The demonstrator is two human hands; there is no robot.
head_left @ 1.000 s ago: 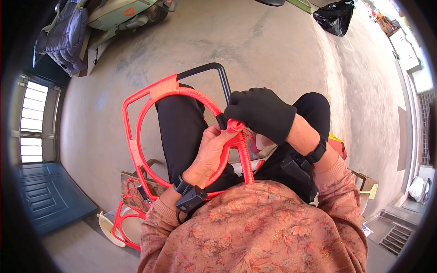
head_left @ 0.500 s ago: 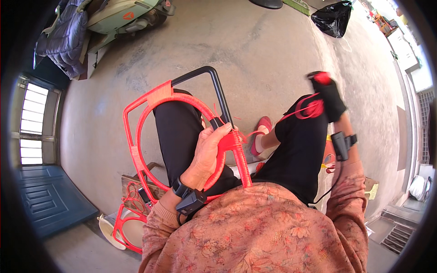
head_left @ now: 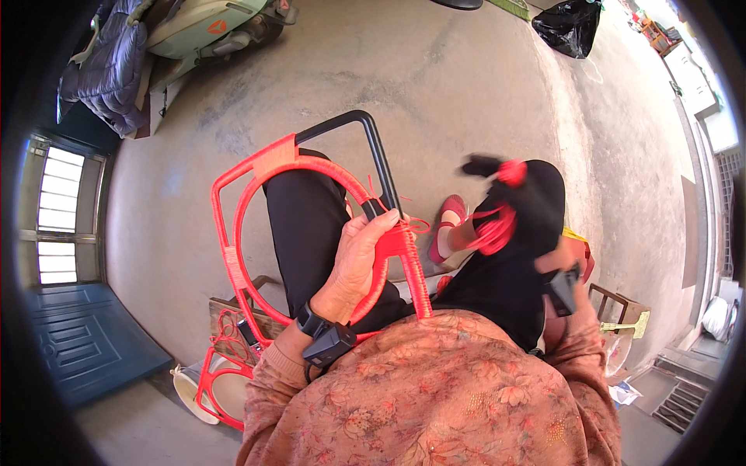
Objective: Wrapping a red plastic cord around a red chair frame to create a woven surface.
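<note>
My left hand (head_left: pixel 357 252) is closed round a metal frame (head_left: pixel 245 163) that rests across my left thigh. Red cord wraps most of this frame, a ring set inside an angular outer bar. One stretch of black tube (head_left: pixel 380 159) is bare. Beside my left thumb, loose cord loops and a knot (head_left: pixel 416 226) stick out where the wrapping meets the tube. Over my right thigh is my right hand (head_left: pixel 532 198), in a black glove with a red patch, smeared by motion. A bundle of red cord (head_left: pixel 497 231) hangs at its fingers, which do not show sharply.
A second red-wrapped frame (head_left: pixel 208 388) leans at a pale tub (head_left: pixel 186 394) at lower left, near a wooden stool (head_left: pixel 268 299). On the right stands another wooden piece (head_left: pixel 610 299). Farther off are a scooter (head_left: pixel 202 31), a black bag (head_left: pixel 571 29) and a blue door (head_left: pixel 93 338).
My right hand has swung left and inward with the cord bundle, toward the frame. The cord stretched between them has gone slack. My left hand and the frame stay nearly still.
</note>
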